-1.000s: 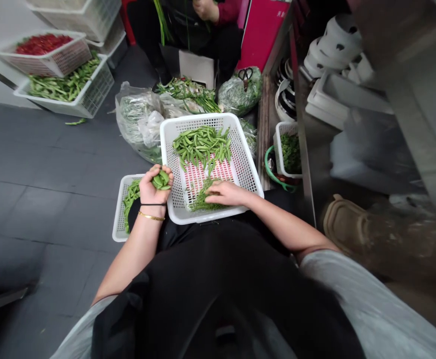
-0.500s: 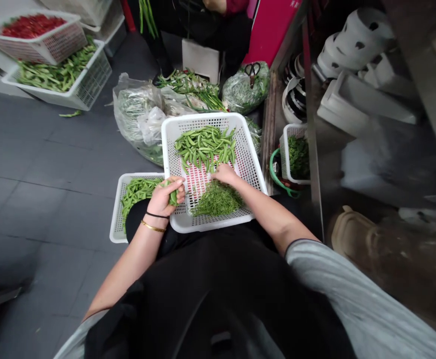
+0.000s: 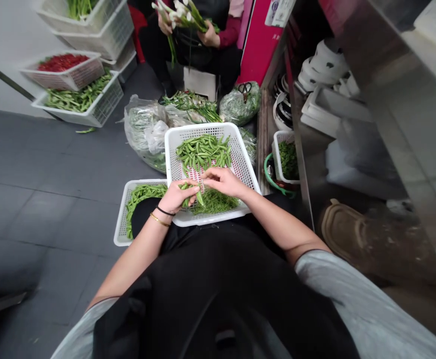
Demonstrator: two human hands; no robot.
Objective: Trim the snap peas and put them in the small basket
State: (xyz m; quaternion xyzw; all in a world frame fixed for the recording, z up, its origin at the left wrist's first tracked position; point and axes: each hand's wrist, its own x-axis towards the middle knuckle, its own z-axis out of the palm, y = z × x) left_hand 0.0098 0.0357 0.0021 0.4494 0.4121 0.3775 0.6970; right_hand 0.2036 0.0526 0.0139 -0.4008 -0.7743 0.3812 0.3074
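Note:
On my lap rests a white perforated basket [image 3: 253, 172]. Its far half holds a heap of green pea pods [image 3: 205, 151]; a pile of thin green pod trimmings [image 3: 216, 202] lies near me. My left hand [image 3: 176, 196] is closed around several pea pods [image 3: 186, 187], one of which sticks out from the fingertips toward the right. Just beside that pod's tip is my right hand [image 3: 221, 180], its thumb and fingers drawn together over the basket. What sits between those fingertips is too small to make out. By my left knee, a second white basket [image 3: 119, 227] holds more pods.
Ahead, plastic bags of greens [image 3: 145, 124] and spring onions [image 3: 195, 105] lie on the floor. Another person's hands [image 3: 209, 36] hold spring onions beyond. Stacked baskets [image 3: 105, 112] stand far left. A metal shelf [image 3: 303, 184] with white containers runs along the right.
My right hand has lifted from the basket's middle and come to my left hand, which has moved right over the basket's near edge. A pod now protrudes from its fingers. The view has tilted up.

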